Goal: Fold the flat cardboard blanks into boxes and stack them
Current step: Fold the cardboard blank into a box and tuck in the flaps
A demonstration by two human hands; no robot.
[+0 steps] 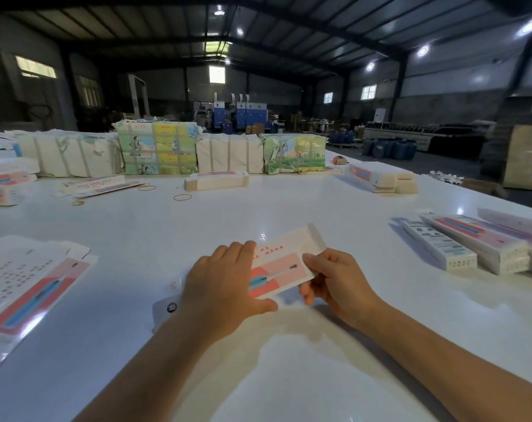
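We hold one cardboard blank (284, 263) just above the white table (289, 376), near its front edge and roughly at centre. The blank is white with a pink panel and a blue graphic, and it slants up and away to the right, its plain end flap at the far right.

Our left hand (225, 287) lies over the blank's left portion, fingers extended and close together across the upper face, thumb (263, 306) running along the near edge; the blank's left end projects from under the wrist. Our right hand (334, 281) grips the near right edge, thumb on the printed face and fingers curled beneath it.

A stack of flat blanks (30, 287) of the same print lies on the table at the left, well apart from both hands. Folded boxes (471, 245) lie side by side at the right. Further back we see a low pile of blanks (216, 181) at centre, another pile (383, 178) to its right, and loose rubber bands (182, 197) between them and our hands. Strapped bundles of printed sheets (158, 147) line the table's far edge.
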